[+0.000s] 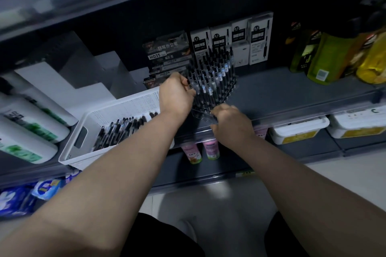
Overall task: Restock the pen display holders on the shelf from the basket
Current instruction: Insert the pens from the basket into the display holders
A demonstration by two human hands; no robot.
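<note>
Head view, only one. Dim aisle, heavy blur along the top edge.

Dark grey shelf [292, 92] carries everything at this level. Pen display holder [213, 75] stands mid-shelf: clear tiered stand, packed with upright black pens. White perforated basket [87, 123] is just left of it, angled, its near corner overhanging the shelf lip. Loose pens [121, 129] lie flat inside it.

Left grip [177, 95]: at the holder's left edge, fingers curled, pinching a single pen [189, 85] against the outer row. Right grip [229, 121]: clenched on the holder's clear front lip, low, at the shelf edge. Both forearms are bare.

Behind the holder, against the dark back panel: white pen boxes [229, 41] stand in a row, with stacked HQ35 cartons [167, 56] to their left. Green and yellow bottles [334, 56] are at far right on the same shelf. White rolls with green print [29, 123] lie at far left.

Shelf below: pink cans [211, 149] under the holder, white tubs [298, 129] to the right, blue packs [20, 196] at lower left. Pale floor [229, 204] underfoot.
</note>
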